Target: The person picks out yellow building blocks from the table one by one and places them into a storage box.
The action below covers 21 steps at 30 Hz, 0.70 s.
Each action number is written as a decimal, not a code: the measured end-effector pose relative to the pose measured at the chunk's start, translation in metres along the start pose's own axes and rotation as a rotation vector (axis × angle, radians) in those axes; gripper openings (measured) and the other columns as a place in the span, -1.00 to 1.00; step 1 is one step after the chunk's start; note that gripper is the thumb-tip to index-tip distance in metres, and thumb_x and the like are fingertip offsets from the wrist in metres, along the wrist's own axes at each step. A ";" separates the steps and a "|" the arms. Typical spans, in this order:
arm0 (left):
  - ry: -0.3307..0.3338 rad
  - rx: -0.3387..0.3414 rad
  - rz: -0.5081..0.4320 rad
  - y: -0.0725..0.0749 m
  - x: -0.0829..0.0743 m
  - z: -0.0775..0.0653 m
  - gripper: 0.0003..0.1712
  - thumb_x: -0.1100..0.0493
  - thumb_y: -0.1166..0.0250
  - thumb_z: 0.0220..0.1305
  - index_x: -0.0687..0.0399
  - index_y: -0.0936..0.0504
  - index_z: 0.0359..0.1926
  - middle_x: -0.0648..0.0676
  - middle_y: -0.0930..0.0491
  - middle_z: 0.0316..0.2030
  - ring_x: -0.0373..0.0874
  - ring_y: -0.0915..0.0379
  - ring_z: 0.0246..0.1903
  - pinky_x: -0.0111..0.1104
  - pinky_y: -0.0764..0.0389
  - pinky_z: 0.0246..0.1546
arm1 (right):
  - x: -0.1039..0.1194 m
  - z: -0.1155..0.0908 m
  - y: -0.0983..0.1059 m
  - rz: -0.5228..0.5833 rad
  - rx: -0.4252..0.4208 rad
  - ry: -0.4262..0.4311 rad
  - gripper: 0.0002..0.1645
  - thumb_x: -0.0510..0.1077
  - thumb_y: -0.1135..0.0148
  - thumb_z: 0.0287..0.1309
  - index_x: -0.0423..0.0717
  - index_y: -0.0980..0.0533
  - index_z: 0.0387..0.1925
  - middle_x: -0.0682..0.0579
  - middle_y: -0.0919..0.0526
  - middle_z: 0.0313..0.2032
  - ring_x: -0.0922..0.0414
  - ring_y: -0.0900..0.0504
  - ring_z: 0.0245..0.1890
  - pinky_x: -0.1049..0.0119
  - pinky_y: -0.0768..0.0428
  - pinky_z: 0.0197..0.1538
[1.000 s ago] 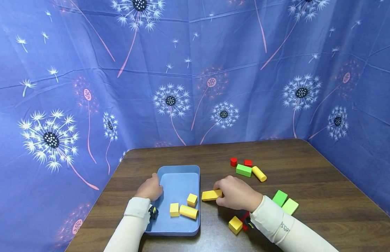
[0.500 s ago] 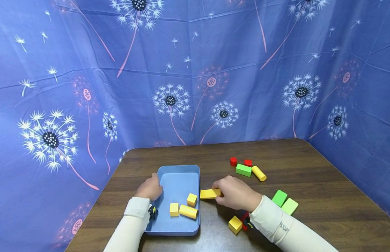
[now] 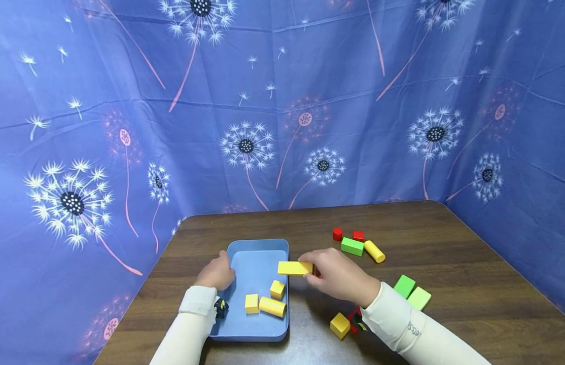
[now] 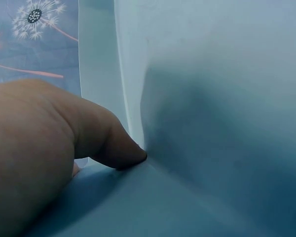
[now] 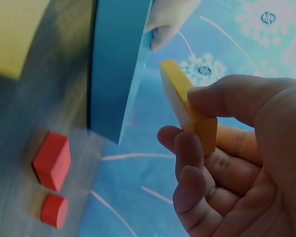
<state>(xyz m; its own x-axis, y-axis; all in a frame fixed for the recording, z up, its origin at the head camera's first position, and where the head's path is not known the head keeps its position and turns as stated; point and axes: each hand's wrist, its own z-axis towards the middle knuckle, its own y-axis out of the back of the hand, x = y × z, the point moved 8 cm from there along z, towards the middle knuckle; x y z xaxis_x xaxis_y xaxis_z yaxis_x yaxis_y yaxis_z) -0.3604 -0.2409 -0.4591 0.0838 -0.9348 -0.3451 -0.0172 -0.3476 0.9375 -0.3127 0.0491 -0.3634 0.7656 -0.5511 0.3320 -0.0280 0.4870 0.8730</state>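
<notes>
My right hand [image 3: 339, 274] pinches a yellow rectangular block [image 3: 291, 268] between thumb and fingers, its far end over the right rim of the blue tray [image 3: 250, 332]. In the right wrist view the thumb lies on top of that block [image 5: 180, 91], fingers beneath. My left hand [image 3: 216, 272] grips the tray's left wall; the left wrist view has the thumb [image 4: 113, 143] against the inside of the tray [image 4: 197, 197], other fingers mostly hidden. Inside the tray lie a yellow cube [image 3: 252, 303], another yellow cube [image 3: 277, 289] and a yellow cylinder [image 3: 272, 307].
Right of the tray stand a yellow cube [image 3: 340, 325] and a red block [image 3: 354, 324], partly hidden by the right wrist. Farther back are a red cylinder [image 3: 338, 234], a red block [image 3: 358, 235], a green block [image 3: 352, 246] and a yellow cylinder [image 3: 374, 251]. Two green blocks [image 3: 404, 286] lie farther right.
My right hand has raised the yellow rectangular block and brought it left, from beside the tray to over its right rim. The left hand and the tray stay in place.
</notes>
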 end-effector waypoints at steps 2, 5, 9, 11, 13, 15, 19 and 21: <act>-0.007 0.008 -0.001 0.000 -0.001 -0.001 -0.21 0.17 -0.10 0.26 0.55 0.04 0.32 0.44 -0.50 -0.02 0.10 -0.52 -0.25 0.08 -0.57 -0.20 | 0.002 0.002 -0.006 0.011 0.012 0.010 -0.64 -0.09 -0.34 0.05 0.01 -0.58 -0.06 0.26 -0.58 -0.36 0.37 -0.37 -0.63 0.42 -0.46 -0.60; -0.013 0.016 0.003 0.001 -0.002 -0.002 -0.21 0.18 -0.09 0.25 0.56 0.04 0.32 0.44 -0.50 -0.03 0.10 -0.52 -0.26 0.07 -0.57 -0.21 | 0.005 0.009 -0.015 0.000 0.021 0.029 -0.67 -0.09 -0.34 0.04 0.02 -0.59 -0.09 0.27 -0.57 -0.39 0.36 -0.37 -0.62 0.42 -0.46 -0.59; -0.001 0.011 -0.001 0.003 -0.002 -0.005 -0.23 0.19 -0.09 0.25 0.55 0.02 0.31 0.43 -0.51 -0.05 0.06 -0.52 -0.31 0.05 -0.58 -0.24 | 0.010 0.025 -0.024 -0.073 0.034 0.059 -0.70 -0.09 -0.32 0.04 0.01 -0.61 -0.13 0.25 -0.60 -0.39 0.37 -0.39 -0.57 0.43 -0.51 -0.51; 0.002 0.009 -0.003 0.004 -0.002 -0.006 -0.23 0.19 -0.09 0.25 0.55 0.02 0.31 0.43 -0.51 -0.05 0.04 -0.52 -0.31 0.05 -0.58 -0.24 | 0.012 0.033 -0.029 -0.122 0.046 0.061 -0.71 -0.08 -0.33 0.04 0.01 -0.61 -0.14 0.23 -0.63 -0.37 0.37 -0.41 -0.54 0.42 -0.55 -0.45; -0.002 0.008 -0.005 0.004 -0.002 -0.006 -0.23 0.19 -0.09 0.25 0.56 0.02 0.31 0.44 -0.51 -0.06 0.03 -0.52 -0.33 0.04 -0.59 -0.25 | 0.015 0.041 -0.034 -0.164 0.057 0.059 -0.72 -0.07 -0.35 0.03 0.00 -0.61 -0.16 0.20 -0.64 -0.37 0.36 -0.42 -0.52 0.39 -0.58 -0.40; -0.004 0.006 -0.002 0.005 -0.002 -0.005 -0.22 0.18 -0.10 0.25 0.56 0.03 0.31 0.44 -0.51 -0.06 0.02 -0.52 -0.34 0.04 -0.59 -0.26 | 0.017 0.048 -0.040 -0.191 0.075 0.054 -0.72 -0.06 -0.36 0.03 0.00 -0.61 -0.17 0.20 -0.63 -0.39 0.35 -0.42 -0.52 0.37 -0.59 -0.40; -0.003 -0.002 0.006 0.005 -0.002 -0.004 -0.22 0.17 -0.11 0.26 0.55 0.01 0.31 0.43 -0.51 -0.06 0.04 -0.52 -0.33 0.03 -0.59 -0.26 | 0.017 0.061 -0.055 -0.206 0.113 0.039 -0.71 -0.03 -0.36 0.05 0.01 -0.61 -0.16 0.20 -0.64 -0.37 0.34 -0.42 -0.52 0.37 -0.59 -0.40; 0.002 -0.006 0.003 0.005 -0.001 -0.003 -0.22 0.16 -0.10 0.25 0.54 0.01 0.31 0.42 -0.51 -0.05 0.05 -0.52 -0.31 0.03 -0.59 -0.25 | 0.015 0.066 -0.061 -0.214 0.126 0.027 -0.72 -0.03 -0.36 0.06 0.02 -0.62 -0.16 0.20 -0.64 -0.35 0.35 -0.43 -0.51 0.37 -0.59 -0.40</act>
<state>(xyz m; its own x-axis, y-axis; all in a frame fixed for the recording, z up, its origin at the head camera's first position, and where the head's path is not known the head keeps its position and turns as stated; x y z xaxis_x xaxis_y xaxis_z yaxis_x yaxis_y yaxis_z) -0.3574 -0.2415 -0.4543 0.0856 -0.9358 -0.3421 -0.0115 -0.3442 0.9388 -0.3415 -0.0339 -0.3881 0.7796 -0.6134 0.1265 0.0582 0.2721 0.9605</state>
